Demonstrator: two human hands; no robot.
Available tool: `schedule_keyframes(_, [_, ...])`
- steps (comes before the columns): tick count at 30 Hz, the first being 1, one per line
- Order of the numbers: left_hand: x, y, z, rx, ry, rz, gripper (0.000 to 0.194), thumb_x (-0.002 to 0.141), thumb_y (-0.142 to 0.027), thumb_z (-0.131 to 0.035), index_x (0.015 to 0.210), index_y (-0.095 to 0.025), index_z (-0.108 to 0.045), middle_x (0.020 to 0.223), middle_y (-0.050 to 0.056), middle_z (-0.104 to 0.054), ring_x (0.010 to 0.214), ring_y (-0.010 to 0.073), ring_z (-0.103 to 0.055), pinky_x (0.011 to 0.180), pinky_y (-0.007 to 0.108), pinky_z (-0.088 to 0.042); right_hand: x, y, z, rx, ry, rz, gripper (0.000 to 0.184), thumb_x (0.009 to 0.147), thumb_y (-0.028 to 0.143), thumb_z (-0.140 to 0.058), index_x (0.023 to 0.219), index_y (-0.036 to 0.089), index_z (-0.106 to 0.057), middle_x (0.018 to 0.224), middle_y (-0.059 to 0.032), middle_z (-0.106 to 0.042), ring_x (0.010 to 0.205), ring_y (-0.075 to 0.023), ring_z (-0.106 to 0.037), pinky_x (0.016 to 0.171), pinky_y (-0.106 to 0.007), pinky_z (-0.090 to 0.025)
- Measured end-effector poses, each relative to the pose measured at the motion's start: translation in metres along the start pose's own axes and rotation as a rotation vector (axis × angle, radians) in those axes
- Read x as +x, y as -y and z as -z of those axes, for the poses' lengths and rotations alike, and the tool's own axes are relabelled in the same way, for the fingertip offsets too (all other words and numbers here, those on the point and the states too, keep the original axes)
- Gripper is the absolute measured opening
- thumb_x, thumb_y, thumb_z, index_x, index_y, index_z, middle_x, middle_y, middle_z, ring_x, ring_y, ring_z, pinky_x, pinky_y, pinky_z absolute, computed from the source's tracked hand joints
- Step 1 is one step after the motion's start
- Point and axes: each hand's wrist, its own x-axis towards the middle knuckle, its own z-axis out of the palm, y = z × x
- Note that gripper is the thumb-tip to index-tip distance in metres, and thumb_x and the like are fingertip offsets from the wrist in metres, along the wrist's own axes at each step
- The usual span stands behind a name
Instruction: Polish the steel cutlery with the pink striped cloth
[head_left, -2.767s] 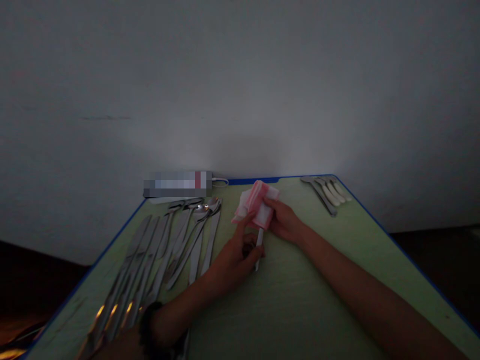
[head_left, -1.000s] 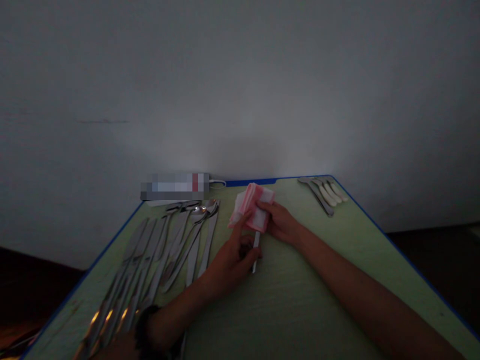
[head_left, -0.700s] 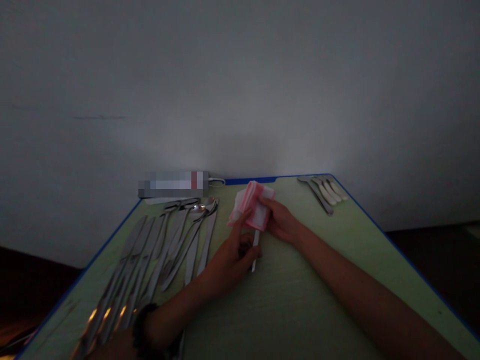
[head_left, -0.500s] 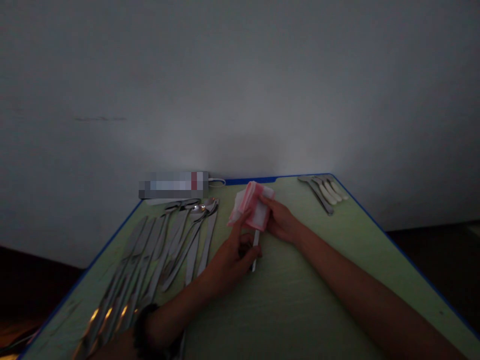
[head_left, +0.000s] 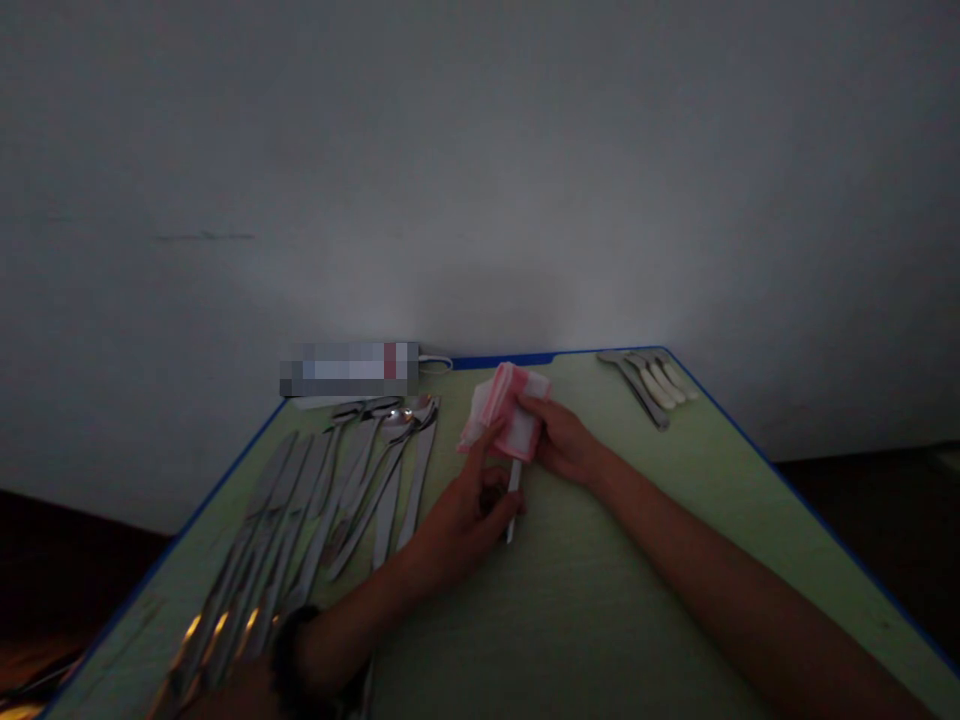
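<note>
My left hand [head_left: 480, 505] is closed on the metal handle [head_left: 513, 505] of a piece of cutlery, with one finger reaching up against the cloth. A folded pink and white checked cloth [head_left: 517, 425] wraps the upper end of this piece, so I cannot tell whether it is a spoon, fork or knife. My right hand [head_left: 562, 435] grips the cloth from the right, thumb on top and the other fingers mostly hidden behind it. Both hands are over the middle of the green table [head_left: 637, 570].
Left of my hands lie several table knives [head_left: 262, 500] and spoons [head_left: 397, 425], some under my left forearm. At the far right are several white-handled pieces [head_left: 660, 380] and a metal one [head_left: 645, 395]. A blurred-out box [head_left: 349, 370] with a cable stands at the back left, near the wall.
Almost nothing differs. Both hands keep the same hold on the cloth and the handle, and the whole view has shifted very slightly.
</note>
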Motion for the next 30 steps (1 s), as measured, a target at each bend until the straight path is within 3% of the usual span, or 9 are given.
schedule_keyframes(30, [0.0012,0.0013,0.0005,-0.005,0.004,-0.005,0.074,0.084,-0.018,-0.047,0.142,-0.020,-0.002,0.072,-0.003,-0.055,0.057,0.0095,-0.051,0.055,0.022,-0.041,0.0006,-0.0007,0.0023,-0.018,0.024,-0.001,0.017,0.075,0.023,-0.060,0.090,0.015,-0.060,0.079,-0.0028,-0.069,0.070,-0.0148,-0.063,0.076,-0.031,-0.050])
